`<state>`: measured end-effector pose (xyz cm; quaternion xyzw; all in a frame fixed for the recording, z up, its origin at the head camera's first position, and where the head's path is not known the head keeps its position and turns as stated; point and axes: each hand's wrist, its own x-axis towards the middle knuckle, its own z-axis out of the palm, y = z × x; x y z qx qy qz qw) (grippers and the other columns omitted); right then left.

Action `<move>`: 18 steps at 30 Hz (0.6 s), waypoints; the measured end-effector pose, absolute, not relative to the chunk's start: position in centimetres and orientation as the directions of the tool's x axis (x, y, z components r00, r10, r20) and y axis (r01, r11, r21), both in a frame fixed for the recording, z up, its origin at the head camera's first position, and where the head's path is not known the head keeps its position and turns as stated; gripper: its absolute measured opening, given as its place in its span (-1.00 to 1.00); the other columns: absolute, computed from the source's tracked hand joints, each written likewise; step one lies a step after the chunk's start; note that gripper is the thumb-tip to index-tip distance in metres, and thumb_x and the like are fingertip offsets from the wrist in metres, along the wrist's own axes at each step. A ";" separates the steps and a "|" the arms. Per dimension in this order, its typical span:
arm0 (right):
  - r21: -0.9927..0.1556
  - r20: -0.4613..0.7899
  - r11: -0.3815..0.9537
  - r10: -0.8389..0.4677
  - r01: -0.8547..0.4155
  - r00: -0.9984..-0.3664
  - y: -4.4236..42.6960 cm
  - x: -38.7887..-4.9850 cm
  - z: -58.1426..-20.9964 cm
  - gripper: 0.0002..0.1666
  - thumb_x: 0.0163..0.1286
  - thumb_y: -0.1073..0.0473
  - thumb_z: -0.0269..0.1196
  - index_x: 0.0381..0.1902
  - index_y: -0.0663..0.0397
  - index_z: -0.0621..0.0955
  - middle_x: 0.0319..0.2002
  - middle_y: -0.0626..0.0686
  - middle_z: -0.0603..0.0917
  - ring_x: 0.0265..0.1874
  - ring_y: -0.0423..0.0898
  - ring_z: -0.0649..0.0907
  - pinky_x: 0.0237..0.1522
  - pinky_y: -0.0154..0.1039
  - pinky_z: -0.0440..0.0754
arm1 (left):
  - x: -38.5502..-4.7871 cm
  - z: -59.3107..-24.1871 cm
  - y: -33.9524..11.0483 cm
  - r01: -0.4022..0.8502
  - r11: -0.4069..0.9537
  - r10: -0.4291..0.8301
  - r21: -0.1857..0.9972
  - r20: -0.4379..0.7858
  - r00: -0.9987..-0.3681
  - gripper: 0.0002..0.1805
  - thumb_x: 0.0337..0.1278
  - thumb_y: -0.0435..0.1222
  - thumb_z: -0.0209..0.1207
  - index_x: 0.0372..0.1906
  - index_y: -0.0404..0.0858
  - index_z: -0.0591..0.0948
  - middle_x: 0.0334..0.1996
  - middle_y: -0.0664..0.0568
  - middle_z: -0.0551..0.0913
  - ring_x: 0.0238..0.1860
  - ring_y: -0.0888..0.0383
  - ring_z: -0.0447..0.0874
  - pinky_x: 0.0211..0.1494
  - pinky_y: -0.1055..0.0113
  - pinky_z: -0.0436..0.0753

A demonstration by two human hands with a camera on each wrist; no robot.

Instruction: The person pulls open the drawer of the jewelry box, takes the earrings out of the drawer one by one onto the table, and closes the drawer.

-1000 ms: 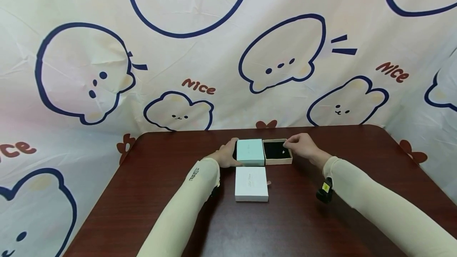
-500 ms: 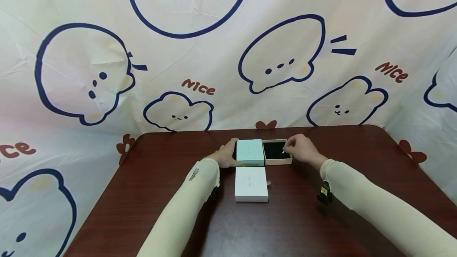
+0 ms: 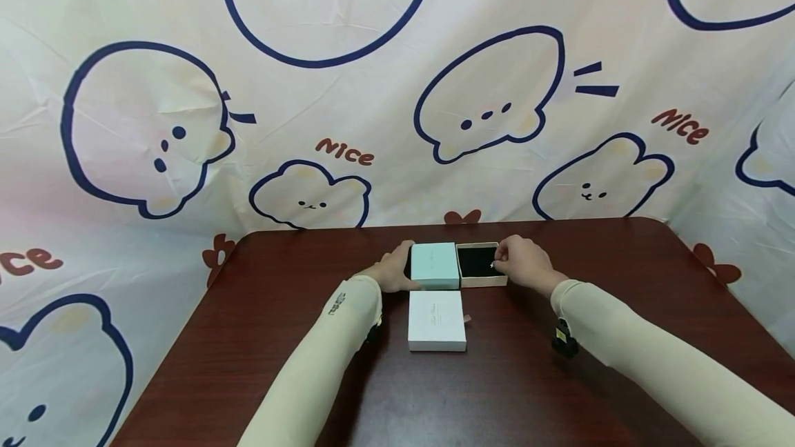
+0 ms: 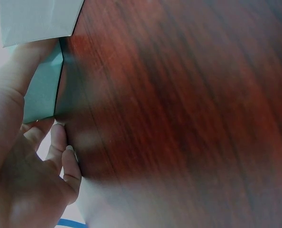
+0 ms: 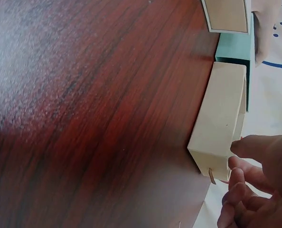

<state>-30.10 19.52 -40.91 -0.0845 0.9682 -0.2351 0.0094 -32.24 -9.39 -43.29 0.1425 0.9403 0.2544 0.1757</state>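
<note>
My left hand (image 3: 393,270) grips a teal box sleeve (image 3: 435,264), thumb along its front side and fingers at its far left. The sleeve (image 4: 45,88) also shows in the left wrist view. Against its right side sits a cream drawer (image 3: 483,281) with a black lining, open at the top. At the drawer's right edge, my right hand (image 3: 524,261) has thumb and finger brought together over the lining, pinching a tiny silver star-shaped ornament (image 3: 493,265). In the right wrist view, the fingertips reach over the drawer's wall (image 5: 217,111), hiding the ornament.
A white box (image 3: 437,321) lies just in front of the teal sleeve, a small ribbon tab (image 3: 468,319) at its right side. Everything rests on a dark red-brown wooden table (image 3: 528,392). A printed cloth (image 3: 385,109) hangs behind the table's far edge.
My right hand has come down and slightly left into the drawer, its fingertips now beside the star ornament. The left hand, the teal sleeve and the white box stay in place.
</note>
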 end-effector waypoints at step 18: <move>-0.397 0.008 0.905 -0.163 -0.152 -0.987 19.3 -30.4 -41.4 -0.90 0.34 0.17 0.35 -0.34 0.08 0.70 -0.44 0.02 0.67 -0.50 -0.09 0.58 -0.49 -0.22 0.46 | -31.7 -42.8 -9.6 0.199 0.807 0.379 0.556 -0.228 -0.897 0.15 0.13 -0.09 0.44 0.62 -0.16 -0.07 0.52 -0.13 0.22 0.49 -0.22 0.19 0.45 -0.23 0.30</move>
